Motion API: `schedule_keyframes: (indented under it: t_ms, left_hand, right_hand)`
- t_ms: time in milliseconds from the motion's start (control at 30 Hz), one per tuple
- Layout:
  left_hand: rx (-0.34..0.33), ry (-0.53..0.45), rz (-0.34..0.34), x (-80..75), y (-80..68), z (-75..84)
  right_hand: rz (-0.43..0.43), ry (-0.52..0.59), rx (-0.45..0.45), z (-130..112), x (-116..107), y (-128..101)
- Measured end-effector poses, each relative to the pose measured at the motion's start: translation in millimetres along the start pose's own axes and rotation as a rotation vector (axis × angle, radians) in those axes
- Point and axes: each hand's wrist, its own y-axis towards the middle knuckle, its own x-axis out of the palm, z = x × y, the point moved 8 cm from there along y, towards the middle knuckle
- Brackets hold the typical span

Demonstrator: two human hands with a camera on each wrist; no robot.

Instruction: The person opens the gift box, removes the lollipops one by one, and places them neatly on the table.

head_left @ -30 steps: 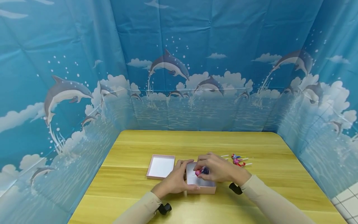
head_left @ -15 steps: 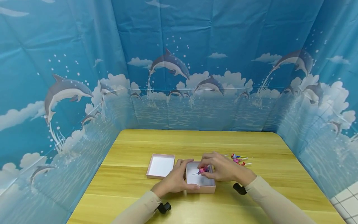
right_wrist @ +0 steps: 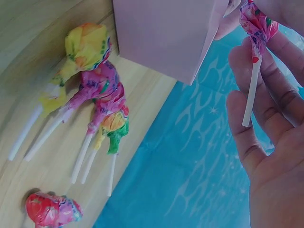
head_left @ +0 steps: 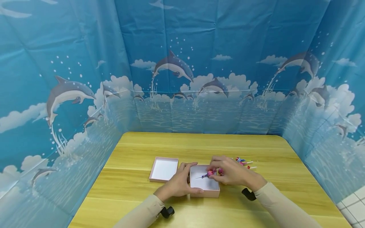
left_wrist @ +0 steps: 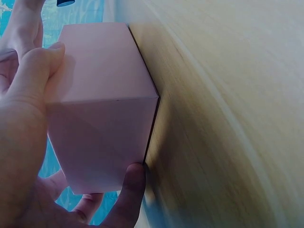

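We see the left hand (head_left: 179, 185) gripping the pink box (head_left: 204, 189) on its left side: thumb along the near wall, fingers curled over the far corner. The left wrist view confirms it, with thumb and fingers wrapped round the box (left_wrist: 102, 102) walls. The box sits open on the wooden table (head_left: 256, 205), near the middle, white inside.

The right hand (head_left: 232, 172) is over the right half of the box, fingers curled, pinching a wrapped lollipop (head_left: 210, 173) by the stick. Its pink head hangs over the box interior, and a purple-wrapped bit pokes out to the left of it (we can't tell if that's a second lollipop or loose wrapper). In the right wrist view the lollipop (right_wrist: 256, 23) is clamped between the fingers (right_wrist: 280, 80), its white stick running down along them, just above the box edge (right_wrist: 166, 38).

The box lid (head_left: 163, 169) lies upside down just left of the box, close to the left hand's fingertips.

A small pile of spare lollipops (head_left: 242, 163) lies on the table behind the right hand. The right wrist view shows them (right_wrist: 95, 90) better: yellow, pink and green wrappers, sticks roughly parallel, plus one red one (right_wrist: 50, 211) a bit apart.

Blue dolphin-print backdrop (head_left: 182, 69) on three sides of the table.
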Motion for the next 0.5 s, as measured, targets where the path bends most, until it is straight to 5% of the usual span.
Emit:
schedule_keyframes:
  t_ms: [500]
  left_hand:
    - [-0.012,-0.014,-0.008,1.2,0.3,-2.5]
  right_hand:
    - [0.022,0.008,0.054,10,-7,-15]
